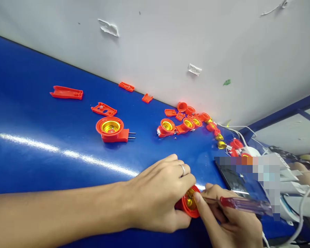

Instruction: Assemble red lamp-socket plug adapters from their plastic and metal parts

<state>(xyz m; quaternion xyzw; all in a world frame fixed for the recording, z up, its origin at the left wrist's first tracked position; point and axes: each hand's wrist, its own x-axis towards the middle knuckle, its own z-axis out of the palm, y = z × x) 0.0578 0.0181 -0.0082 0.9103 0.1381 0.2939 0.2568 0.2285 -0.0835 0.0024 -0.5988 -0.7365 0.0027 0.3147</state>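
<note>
My left hand (pixel 162 193), with a ring on one finger, is wrapped round a red bulb socket (pixel 194 213) that has a gold threaded liner. Between the fingers of my right hand (pixel 232 220) is a screwdriver (pixel 245 204) with a clear handle and a red collar. Its shaft points left toward the socket, and my fingers hide where the tip ends. One right fingertip touches the socket's rim. Beyond my left hand lies a complete-looking red plug-in socket (pixel 116 135) with two metal prongs pointing right.
Red plastic covers (pixel 67 93) lie on the blue table (pixel 41 165) toward the wall (pixel 157 44). Several sockets (pixel 167 126) and loose gold liners (pixel 221 144) form a row rightward. A dark phone (pixel 228 172), white cables and a partly blurred area are at right.
</note>
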